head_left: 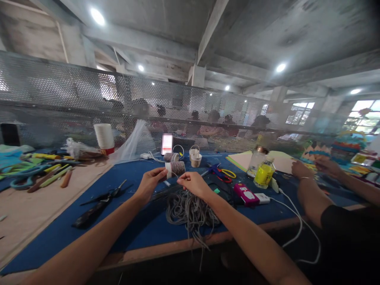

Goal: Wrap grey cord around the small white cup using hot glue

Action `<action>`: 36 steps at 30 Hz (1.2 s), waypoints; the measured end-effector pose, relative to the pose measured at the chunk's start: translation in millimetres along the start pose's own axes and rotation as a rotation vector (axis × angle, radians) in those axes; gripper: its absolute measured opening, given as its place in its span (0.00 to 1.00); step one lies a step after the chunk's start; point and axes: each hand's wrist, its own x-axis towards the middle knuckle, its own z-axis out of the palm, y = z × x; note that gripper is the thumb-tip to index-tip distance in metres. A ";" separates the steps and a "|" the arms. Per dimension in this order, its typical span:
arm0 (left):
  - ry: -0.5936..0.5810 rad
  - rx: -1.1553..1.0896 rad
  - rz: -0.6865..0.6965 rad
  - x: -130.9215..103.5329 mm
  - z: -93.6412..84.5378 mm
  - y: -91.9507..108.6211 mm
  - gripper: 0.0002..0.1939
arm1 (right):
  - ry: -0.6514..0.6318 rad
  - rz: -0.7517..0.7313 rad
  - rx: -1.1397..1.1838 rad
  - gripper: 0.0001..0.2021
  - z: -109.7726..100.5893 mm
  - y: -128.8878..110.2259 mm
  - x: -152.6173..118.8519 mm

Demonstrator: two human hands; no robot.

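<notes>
My left hand [151, 183] holds a small white cup wrapped in grey-brown cord [177, 168], its fingers closed on the white end. Close by on the right, my right hand [191, 183] pinches a thin grey strand at the cup's side. Below my right hand, a tangled heap of grey cord [191, 213] lies on the blue mat [133, 221], with ends hanging over the table's front edge. Another wrapped cup [171, 157] lies just behind the held one. A little cream basket with a handle [195, 157] stands behind my right hand.
Black-handled pliers [95, 211] lie left, red-and-blue scissors [221, 173] right of centre. A purple power bank [246, 194] with a white cable, a yellow bottle [265, 174] and another person's arms are at the right. A lit phone [167, 144] stands behind; stacked cups [103, 136] stand back left.
</notes>
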 end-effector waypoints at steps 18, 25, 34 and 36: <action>-0.118 0.074 -0.026 -4.3 2.1 1.2 0.18 | 0.359 -0.419 -0.330 0.10 -6.3 -23.6 33.9; -0.123 0.116 -0.042 -4.4 2.3 -1.8 0.19 | 0.358 -0.382 -0.292 0.10 -0.2 -15.3 42.7; -0.150 0.136 -0.041 -4.3 3.2 -2.3 0.18 | 0.333 -0.358 -0.286 0.09 3.8 -11.6 47.2; -0.153 0.141 -0.042 -4.1 2.9 -2.8 0.17 | 0.349 -0.343 -0.296 0.09 4.3 -9.9 48.0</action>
